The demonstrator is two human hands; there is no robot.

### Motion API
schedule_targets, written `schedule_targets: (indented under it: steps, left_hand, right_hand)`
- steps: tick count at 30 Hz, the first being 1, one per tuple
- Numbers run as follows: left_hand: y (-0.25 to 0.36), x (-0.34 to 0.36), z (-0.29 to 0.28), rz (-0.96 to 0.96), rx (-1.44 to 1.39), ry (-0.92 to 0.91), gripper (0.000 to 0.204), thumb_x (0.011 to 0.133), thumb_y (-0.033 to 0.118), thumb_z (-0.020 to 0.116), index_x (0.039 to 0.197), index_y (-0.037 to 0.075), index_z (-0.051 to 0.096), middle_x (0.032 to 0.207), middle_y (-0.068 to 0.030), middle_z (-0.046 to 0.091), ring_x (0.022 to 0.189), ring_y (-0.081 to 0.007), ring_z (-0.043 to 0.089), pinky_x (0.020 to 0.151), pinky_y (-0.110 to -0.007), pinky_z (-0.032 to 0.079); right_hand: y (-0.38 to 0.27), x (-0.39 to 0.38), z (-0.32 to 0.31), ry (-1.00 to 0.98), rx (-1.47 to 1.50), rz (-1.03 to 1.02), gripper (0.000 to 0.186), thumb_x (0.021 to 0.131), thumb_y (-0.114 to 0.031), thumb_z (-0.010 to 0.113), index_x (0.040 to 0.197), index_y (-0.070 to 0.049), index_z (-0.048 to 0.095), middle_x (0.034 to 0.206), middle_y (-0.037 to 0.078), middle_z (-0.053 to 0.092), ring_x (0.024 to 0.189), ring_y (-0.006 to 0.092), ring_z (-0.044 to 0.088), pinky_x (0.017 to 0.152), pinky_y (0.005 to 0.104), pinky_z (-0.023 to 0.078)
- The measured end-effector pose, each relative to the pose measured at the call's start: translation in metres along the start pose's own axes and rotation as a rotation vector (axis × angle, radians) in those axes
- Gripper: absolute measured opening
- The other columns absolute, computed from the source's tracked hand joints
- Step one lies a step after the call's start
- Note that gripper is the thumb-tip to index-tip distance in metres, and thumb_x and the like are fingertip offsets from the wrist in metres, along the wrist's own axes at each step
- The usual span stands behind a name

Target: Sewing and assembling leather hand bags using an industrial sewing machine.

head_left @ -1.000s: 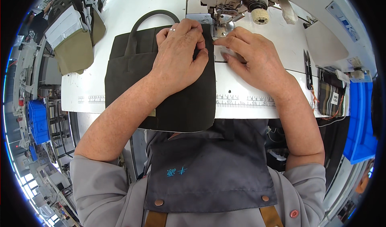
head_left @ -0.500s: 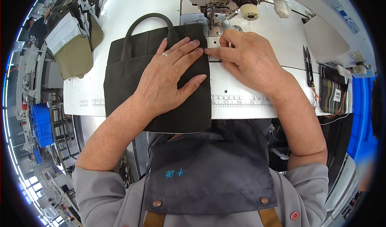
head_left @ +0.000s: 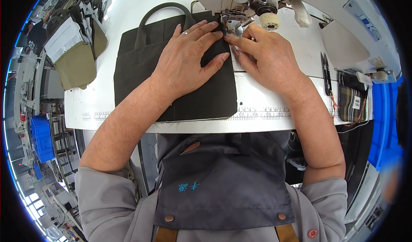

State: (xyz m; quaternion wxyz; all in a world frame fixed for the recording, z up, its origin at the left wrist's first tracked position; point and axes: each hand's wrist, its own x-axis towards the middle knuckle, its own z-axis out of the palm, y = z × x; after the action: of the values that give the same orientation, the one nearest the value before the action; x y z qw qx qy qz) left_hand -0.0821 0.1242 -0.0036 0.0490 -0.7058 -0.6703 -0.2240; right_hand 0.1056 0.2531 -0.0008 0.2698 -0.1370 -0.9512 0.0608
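A dark olive-black fabric bag piece [head_left: 206, 97] with a looped handle [head_left: 148, 16] lies flat on the white sewing table. My left hand [head_left: 186, 55] rests on it with fingers stretched out and thumb apart, a ring on one finger. Its far right corner reaches the presser foot and needle area of a sewing machine [head_left: 235, 19]. Close beside that foot, my right hand [head_left: 272, 55] has its fingers curled in, thumb and index pinching at the bag piece's right edge. The exact grip is partly hidden by the fingers.
Thread snips [head_left: 327, 72] lie at the right, beside a folded striped cloth [head_left: 351, 97]. A ruler strip [head_left: 266, 114] runs along the table's front. Olive bag pieces [head_left: 76, 68] are piled at the far left. A blue crate [head_left: 40, 137] stands off the table.
Both hands and the bag piece have moved away from me and slightly right, bringing its far right corner to the presser foot. The ruler strip shows more below the bag piece.
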Motion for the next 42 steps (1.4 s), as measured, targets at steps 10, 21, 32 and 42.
schedule_targets:
  steps: [10,21,32,42]
  left_hand:
    - [-0.009,0.009,0.002,0.031,0.001,0.001,0.047,0.096,0.037,0.070,0.132,0.007,0.067,0.142,-0.0152,0.062,0.138,-0.0333,0.054,0.115,-0.062,0.038]
    - [-0.013,0.013,0.000,0.082,-0.038,-0.004,0.046,0.094,0.029,0.073,0.134,0.008,0.066,0.141,-0.0171,0.063,0.137,-0.0363,0.055,0.117,-0.059,0.036]
    - [-0.013,0.016,-0.004,0.059,-0.042,-0.064,0.045,0.096,0.025,0.069,0.135,0.003,0.064,0.140,-0.0198,0.062,0.136,-0.0397,0.054,0.120,-0.058,0.033]
    - [-0.018,0.023,-0.001,0.046,-0.062,-0.048,0.043,0.096,0.023,0.068,0.130,-0.003,0.064,0.132,-0.0233,0.065,0.128,-0.0431,0.057,0.119,-0.057,0.034]
  right_hand:
    - [0.002,0.002,0.001,-0.035,-0.008,0.023,0.025,0.090,-0.021,0.070,0.113,-0.015,0.077,0.087,0.006,0.064,0.076,0.0279,0.068,0.067,0.0421,0.056]
    - [0.004,0.000,0.003,0.001,0.000,0.032,0.026,0.087,-0.022,0.070,0.111,-0.014,0.075,0.091,0.008,0.066,0.082,0.0301,0.070,0.071,0.0446,0.057]
    - [0.011,0.010,-0.009,0.186,0.482,0.352,0.033,0.105,-0.034,0.053,0.100,-0.007,0.072,0.090,0.015,0.071,0.088,0.0387,0.069,0.076,0.0491,0.054]
    - [0.024,0.015,0.000,0.271,0.751,0.379,0.035,0.111,-0.026,0.045,0.108,-0.003,0.071,0.082,0.008,0.068,0.076,0.0182,0.063,0.073,0.0349,0.051]
